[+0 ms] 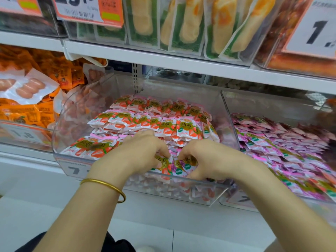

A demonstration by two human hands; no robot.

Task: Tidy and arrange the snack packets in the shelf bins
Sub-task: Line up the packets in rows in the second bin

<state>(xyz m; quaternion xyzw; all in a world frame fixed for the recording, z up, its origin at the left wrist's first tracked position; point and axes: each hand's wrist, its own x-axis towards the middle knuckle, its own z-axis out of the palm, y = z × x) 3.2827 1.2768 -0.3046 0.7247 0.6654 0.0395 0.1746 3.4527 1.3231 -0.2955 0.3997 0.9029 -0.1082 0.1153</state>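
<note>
A clear plastic bin (56, 142) on the lower shelf holds stacked rows of small white-and-pink strawberry snack packets (145, 117). Both hands are inside its front part. My left hand (143, 151), with a gold bangle on its wrist, curls its fingers round a strawberry packet (164, 165) near the front wall. My right hand (203, 159) grips packets with purple-and-green print (183, 166) right beside it. The two hands almost touch. The packets under the palms are hidden.
To the right, another clear bin (225, 106) holds pink and purple packets (283, 142). To the left is a bin of orange packets and sausages (27, 99). The white shelf board (163, 60) above carries bins of yellow-green packs (181, 24) and price tags (87, 8).
</note>
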